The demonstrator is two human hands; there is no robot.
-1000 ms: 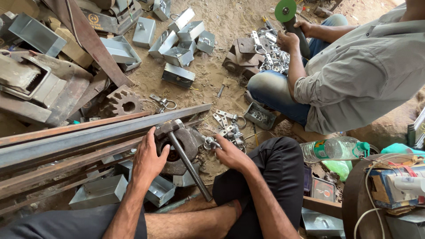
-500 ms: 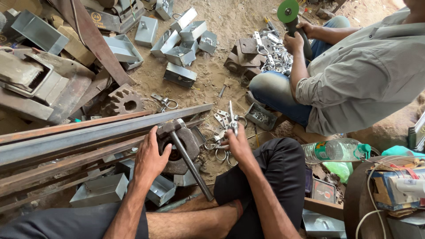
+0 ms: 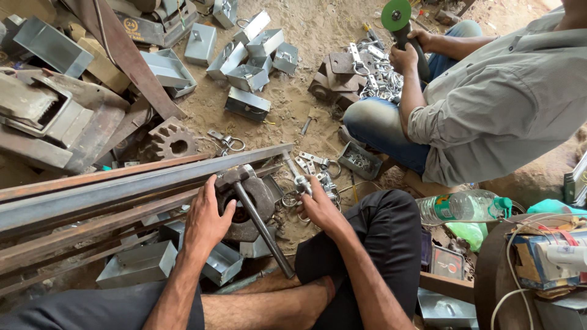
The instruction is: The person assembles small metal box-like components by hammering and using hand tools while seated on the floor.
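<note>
**Two hands at a floor anvil, small hardware in the right**

Two bare hands work over a round iron block set on the dirt floor. Left hand lies flat and spread on the block's near edge beside the hammer, gripping nothing; it appears to steady the block. The hammer rests unheld across the block, head up against the long steel angle bars, handle pointing back toward the legs, within easy reach. Right hand is closed on a small metal latch piece, drawn from the heap of like fittings just beyond its fingers. Folded sheet-metal boxes lie scattered further out. A seated co-worker holds an angle grinder with a green disc, well apart.
</note>
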